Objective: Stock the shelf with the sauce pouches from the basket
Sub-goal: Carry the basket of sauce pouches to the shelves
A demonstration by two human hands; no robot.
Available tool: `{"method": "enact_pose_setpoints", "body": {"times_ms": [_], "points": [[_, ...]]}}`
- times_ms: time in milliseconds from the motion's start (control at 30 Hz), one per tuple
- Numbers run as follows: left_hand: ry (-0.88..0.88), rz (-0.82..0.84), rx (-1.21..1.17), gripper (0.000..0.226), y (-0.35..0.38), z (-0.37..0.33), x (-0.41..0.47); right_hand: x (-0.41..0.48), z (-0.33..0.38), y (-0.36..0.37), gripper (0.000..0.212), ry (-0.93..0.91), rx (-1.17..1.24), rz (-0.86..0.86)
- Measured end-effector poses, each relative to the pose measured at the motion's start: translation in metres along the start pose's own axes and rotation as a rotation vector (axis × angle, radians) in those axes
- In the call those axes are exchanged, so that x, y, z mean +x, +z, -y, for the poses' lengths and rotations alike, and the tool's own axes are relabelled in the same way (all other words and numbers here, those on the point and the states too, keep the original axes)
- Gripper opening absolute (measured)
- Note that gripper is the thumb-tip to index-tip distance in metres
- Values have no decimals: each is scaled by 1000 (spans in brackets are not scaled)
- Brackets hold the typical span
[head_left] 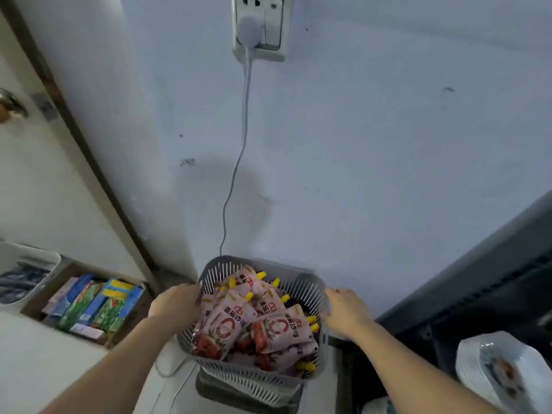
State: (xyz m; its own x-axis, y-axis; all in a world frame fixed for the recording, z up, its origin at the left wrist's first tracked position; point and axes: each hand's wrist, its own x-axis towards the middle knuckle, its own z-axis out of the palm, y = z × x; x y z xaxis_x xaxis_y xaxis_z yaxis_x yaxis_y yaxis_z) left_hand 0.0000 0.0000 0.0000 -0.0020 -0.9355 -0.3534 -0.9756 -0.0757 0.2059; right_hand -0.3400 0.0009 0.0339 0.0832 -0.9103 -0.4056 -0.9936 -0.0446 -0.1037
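Sauce pouches [230, 327] lie in the basket [301, 283] before the wall [358, 144], with a box of packets [37, 295] to its left.

A pale blue-grey painted wall [373, 138] fills most of the view, marked with a few dark scuffs [187, 162]. High on it sits a white plastic socket plate [277, 28] with a round white plug [249, 28] in it. A thin white cable [237, 165] hangs from the plug down the wall. At the left, a cream door [33, 180] with a metal handle [10, 104] stands beside a dark brown wooden frame strip [89, 150]. Below the door lies an open brown cardboard box [38, 297] packed with green and blue packets [98, 306], just beside a white plastic tub [33, 255]. At the right edge rises a dark grey slatted unit [493, 279], perhaps a cabinet or an appliance. A crinkled white plastic bag [478, 360] lies near its foot.
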Motion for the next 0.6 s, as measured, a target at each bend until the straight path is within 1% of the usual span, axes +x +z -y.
{"method": "enact_pose_setpoints", "body": {"times_ms": [67, 200, 267, 300, 367, 500, 600], "points": [[-43, 4, -59, 38, 15, 6, 14, 10, -4, 17, 45, 54, 82, -4], [-131, -8, -154, 60, 45, 14, 31, 26, -6, 61, 39, 184, 240, 2], [-229, 2, -206, 65, 57, 16, 41, 34, -5, 82, 35, 264, 350, -19], [-266, 14, -220, 66, 62, 16, 45, 37, -4, 92, 37, 306, 402, -31], [-284, 13, -251, 61, 70, 16, 52, 42, -2, 107, 44, 381, 487, -80], [-269, -65, -362, 50, 86, 19, 62, 54, 5, 124, 35, 497, 557, -202], [-265, -134, -518, 41, 94, 20, 68, 57, 10, 135, 36, 551, 634, -254]]}}
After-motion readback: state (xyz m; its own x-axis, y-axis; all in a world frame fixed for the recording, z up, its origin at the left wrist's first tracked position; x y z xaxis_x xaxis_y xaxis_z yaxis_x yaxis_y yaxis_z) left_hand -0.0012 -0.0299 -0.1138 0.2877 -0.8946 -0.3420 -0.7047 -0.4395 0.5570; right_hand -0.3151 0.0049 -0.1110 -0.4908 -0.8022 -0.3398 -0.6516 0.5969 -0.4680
